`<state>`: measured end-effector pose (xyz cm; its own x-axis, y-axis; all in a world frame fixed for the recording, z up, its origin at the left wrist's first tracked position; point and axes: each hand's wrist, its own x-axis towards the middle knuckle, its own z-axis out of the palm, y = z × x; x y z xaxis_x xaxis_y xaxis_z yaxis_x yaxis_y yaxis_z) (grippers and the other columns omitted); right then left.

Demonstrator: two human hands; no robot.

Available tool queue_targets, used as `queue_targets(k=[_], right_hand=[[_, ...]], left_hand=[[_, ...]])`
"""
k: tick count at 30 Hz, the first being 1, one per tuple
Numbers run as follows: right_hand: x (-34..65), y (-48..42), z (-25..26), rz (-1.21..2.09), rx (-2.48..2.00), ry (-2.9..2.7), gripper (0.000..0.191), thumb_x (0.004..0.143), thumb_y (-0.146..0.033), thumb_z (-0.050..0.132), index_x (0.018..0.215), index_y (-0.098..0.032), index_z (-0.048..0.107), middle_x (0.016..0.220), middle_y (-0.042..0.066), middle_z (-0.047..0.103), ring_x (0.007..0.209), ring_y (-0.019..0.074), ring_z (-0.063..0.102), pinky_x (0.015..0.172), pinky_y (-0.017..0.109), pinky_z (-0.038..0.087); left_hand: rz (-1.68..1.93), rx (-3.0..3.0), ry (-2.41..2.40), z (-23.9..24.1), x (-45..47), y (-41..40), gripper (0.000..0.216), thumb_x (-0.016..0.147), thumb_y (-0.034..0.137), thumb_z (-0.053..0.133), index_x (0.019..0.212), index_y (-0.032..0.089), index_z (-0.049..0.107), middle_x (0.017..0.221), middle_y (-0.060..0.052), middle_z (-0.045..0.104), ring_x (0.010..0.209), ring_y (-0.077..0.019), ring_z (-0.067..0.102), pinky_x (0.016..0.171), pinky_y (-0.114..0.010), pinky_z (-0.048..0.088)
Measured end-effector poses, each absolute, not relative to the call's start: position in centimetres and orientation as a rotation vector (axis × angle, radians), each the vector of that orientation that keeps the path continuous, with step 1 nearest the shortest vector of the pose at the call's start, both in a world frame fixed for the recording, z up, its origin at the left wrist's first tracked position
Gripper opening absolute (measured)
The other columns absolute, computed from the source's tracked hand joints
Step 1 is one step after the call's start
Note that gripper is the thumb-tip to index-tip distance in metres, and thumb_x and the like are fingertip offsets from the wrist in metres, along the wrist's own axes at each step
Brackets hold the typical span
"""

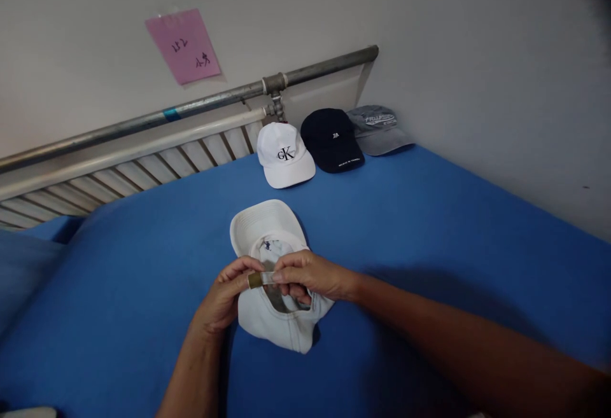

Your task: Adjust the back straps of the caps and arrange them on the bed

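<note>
White cap (274, 326), upturned on blue bed (429, 227); back strap (256, 280) pinched between left hand (222, 303) and right hand (315, 275), both closed on it. Beyond: logo cap (285, 154), navy cap (331, 139), grey cap (377, 128).

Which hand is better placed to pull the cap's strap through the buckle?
Probably the right hand: its fingers pinch the strap, while the left hand holds the buckle.

- My left hand (224, 300) and right hand (310, 275) are pinching the thin pale strap with a brass-coloured buckle (254, 280), and they are covering most of it.
- They are also hiding the rear opening of the upturned white cotton cap (262, 224).
- My forearms are running off the bottom and right edges.
- The handwriting on the pink paper note (184, 46) is showing too small for me to read.
- The embroidered lettering on the grey fabric cap (379, 128) is showing too small as well.
- The bottom edge is cutting off a pale object (28, 412); I cannot tell what it is.
</note>
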<state>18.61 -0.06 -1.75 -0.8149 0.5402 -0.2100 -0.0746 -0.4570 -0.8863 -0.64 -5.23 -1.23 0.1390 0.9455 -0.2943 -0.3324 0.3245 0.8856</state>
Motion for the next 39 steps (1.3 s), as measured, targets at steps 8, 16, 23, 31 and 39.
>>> queue_targets(k=[8, 16, 23, 31, 39], right_hand=[[18.3, -1.0, -0.8, 2.131, -0.801, -1.385, 0.016, 0.081, -0.023, 0.058, 0.068, -0.016, 0.055, 0.045, -0.009, 0.048, 0.032, 0.0031, 0.039, 0.033, 0.015, 0.031], [18.3, -1.1, -1.1, 2.066, -0.825, -1.394, 0.017, 0.082, -0.025, 0.058, 0.068, -0.015, 0.057, 0.051, -0.007, 0.052, 0.035, 0.0022, 0.039, 0.034, 0.015, 0.032], [18.4, -0.9, -1.1, 2.070, -0.834, -1.423, 0.010, 0.079, -0.026, 0.061, 0.076, -0.016, 0.061, 0.051, -0.007, 0.051, 0.038, 0.0036, 0.042, 0.036, 0.015, 0.034], [18.5, -0.4, -1.4, 2.118, -0.769, -1.331, 0.012, 0.073, -0.026, 0.068, 0.076, -0.015, 0.063, 0.045, -0.009, 0.047, 0.037, 0.0030, 0.039, 0.037, 0.015, 0.030], [18.1, -0.7, -1.7, 2.201, -0.711, -1.166, 0.020, 0.070, -0.031, 0.072, 0.074, -0.014, 0.061, 0.046, -0.008, 0.049, 0.036, 0.0023, 0.039, 0.036, 0.015, 0.030]], left_hand=[[1.074, 0.728, 1.045, -1.0, -0.4, -5.3, 0.018, 0.062, 0.027, 0.081, 0.076, 0.019, 0.072, 0.065, -0.001, 0.071, 0.059, -0.0110, 0.062, 0.059, -0.018, 0.046], [1.065, 0.722, 1.052, -0.9, -0.4, -5.1, 0.027, 0.056, 0.033, 0.083, 0.074, 0.017, 0.073, 0.063, -0.004, 0.071, 0.056, -0.0127, 0.062, 0.056, -0.020, 0.046], [1.058, 0.739, 1.105, -0.8, -0.4, -5.2, 0.023, 0.058, 0.030, 0.083, 0.073, 0.016, 0.073, 0.063, -0.003, 0.071, 0.055, -0.0117, 0.061, 0.056, -0.020, 0.045], [1.057, 0.792, 1.108, -1.1, -0.4, -5.3, 0.017, 0.062, 0.026, 0.082, 0.072, 0.017, 0.072, 0.065, -0.001, 0.070, 0.058, -0.0107, 0.060, 0.058, -0.020, 0.044], [1.065, 0.815, 1.106, -1.3, -0.3, -5.2, 0.017, 0.063, 0.025, 0.081, 0.073, 0.016, 0.071, 0.068, -0.001, 0.071, 0.059, -0.0121, 0.061, 0.060, -0.022, 0.046]])
